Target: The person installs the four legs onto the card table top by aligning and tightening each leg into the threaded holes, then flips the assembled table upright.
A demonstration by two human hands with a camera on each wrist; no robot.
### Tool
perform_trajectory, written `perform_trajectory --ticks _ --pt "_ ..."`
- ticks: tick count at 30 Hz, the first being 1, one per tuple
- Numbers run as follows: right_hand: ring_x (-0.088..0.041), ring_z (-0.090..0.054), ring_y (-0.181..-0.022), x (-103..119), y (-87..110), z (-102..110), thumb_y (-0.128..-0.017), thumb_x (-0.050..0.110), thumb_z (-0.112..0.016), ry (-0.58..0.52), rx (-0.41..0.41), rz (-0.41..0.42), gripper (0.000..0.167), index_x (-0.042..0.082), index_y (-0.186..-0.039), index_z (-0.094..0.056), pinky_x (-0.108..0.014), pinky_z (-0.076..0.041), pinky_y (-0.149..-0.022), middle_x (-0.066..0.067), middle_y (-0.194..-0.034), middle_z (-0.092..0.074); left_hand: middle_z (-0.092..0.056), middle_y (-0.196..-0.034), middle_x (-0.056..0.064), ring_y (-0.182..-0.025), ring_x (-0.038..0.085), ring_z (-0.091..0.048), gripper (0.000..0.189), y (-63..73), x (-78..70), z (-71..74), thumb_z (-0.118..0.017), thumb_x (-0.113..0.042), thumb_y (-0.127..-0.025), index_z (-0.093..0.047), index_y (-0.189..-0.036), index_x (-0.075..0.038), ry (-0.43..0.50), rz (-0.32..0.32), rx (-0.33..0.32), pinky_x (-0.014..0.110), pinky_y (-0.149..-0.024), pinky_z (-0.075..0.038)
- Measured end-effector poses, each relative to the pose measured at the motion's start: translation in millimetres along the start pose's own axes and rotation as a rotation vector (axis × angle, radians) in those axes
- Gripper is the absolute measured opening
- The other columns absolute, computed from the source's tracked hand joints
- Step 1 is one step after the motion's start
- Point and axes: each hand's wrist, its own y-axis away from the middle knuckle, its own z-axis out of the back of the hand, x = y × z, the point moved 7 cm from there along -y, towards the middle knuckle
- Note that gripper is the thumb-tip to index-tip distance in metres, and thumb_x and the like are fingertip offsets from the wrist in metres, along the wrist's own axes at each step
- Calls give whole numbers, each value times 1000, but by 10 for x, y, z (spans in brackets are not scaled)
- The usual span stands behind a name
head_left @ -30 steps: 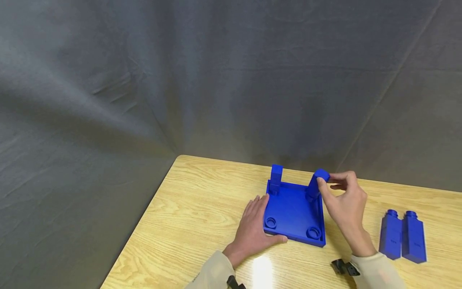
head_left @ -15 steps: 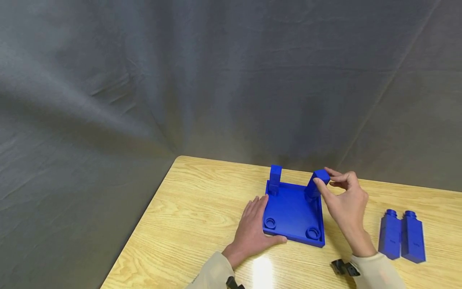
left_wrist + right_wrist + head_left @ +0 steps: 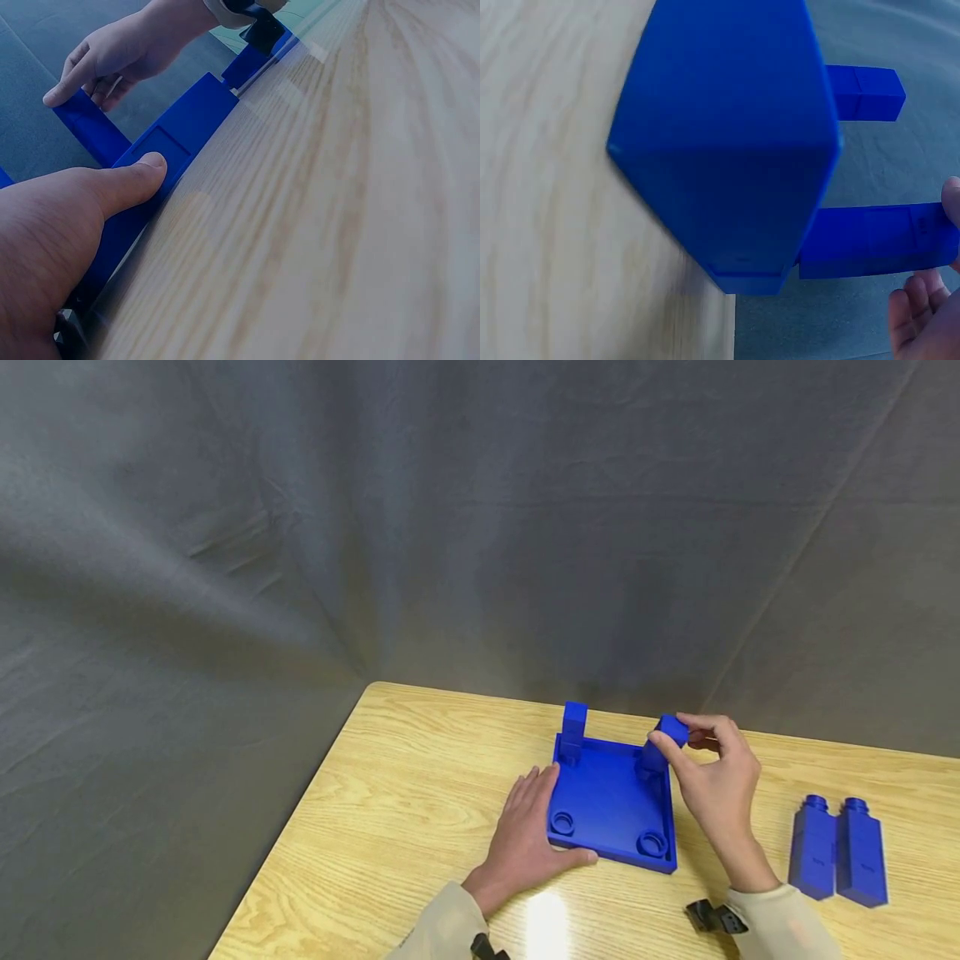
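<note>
A blue square panel [image 3: 611, 797] with a raised rim lies on the table. My left hand [image 3: 521, 839] rests against its near left corner, fingers straight along the left side; in the left wrist view the thumb [image 3: 139, 180] presses the outer wall. At the far right corner, my right hand [image 3: 722, 777] pinches the top of a blue square-sided leg [image 3: 654, 757] between thumb and fingers. The leg tilts slightly right, its lower end at the corner. Another blue leg [image 3: 573, 727] stands upright in the far left corner. Round sockets [image 3: 652, 843] show at both near corners.
Right of the panel, two loose blue legs [image 3: 812, 852] lie side by side on the wooden table [image 3: 390, 793], ringed necks pointing away. A grey curtain [image 3: 525, 527] hangs behind the table's far edge and down its left side.
The right fingers lifted off the leg's top, then closed round it again, and the leg's top has turned and shifted slightly right. The left hand and panel have stayed in place.
</note>
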Motion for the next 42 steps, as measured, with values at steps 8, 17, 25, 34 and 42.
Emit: perform_trajectory --ticks 8,17,25,34,42 --pt "5 -52 -88 71 23 -27 -78 -4 -94 34 -8 137 37 -3 -112 -81 -14 -40 -81 -21 -95 -70 -33 -181 4 -170 27 -25 130 15 7 4 -89 -67 -83 -20 -179 -14 -2 0 -12 45 -141 -18" --pt "10 -50 -87 53 27 17 -82 2 -92 67 -44 95 32 -8 -107 -75 -14 -40 -79 -24 -95 -70 -32 -181 4 -170 27 -25 129 24 -4 9 -89 -67 -83 -20 -179 -14 0 3 -7 45 -141 -18" --pt "6 -51 -89 24 33 1 -78 3 -98 89 4 26 53 -9 -122 -70 -13 -41 -81 -23 -97 -68 -33 -181 5 -169 28 -26 128 26 -19 18 -88 -68 -84 -21 -178 -13 -13 -6 -5 45 -141 -19" --pt "8 -53 -125 43 19 -79 -98 3 -71 -42 139 98 63 5 -160 -59 -12 -40 -104 -28 -135 -69 -33 -181 4 -169 27 -26 128 18 -29 13 -88 -68 -84 -21 -178 -13 -16 -6 -4 45 -141 -18" --pt "14 -52 -111 24 22 -88 -96 0 -80 36 118 34 41 2 -137 -75 -11 -40 -98 -23 -123 -76 -33 -181 5 -170 27 -25 127 8 -20 26 -88 -68 -84 -22 -178 -13 0 -3 -1 45 -141 -18"
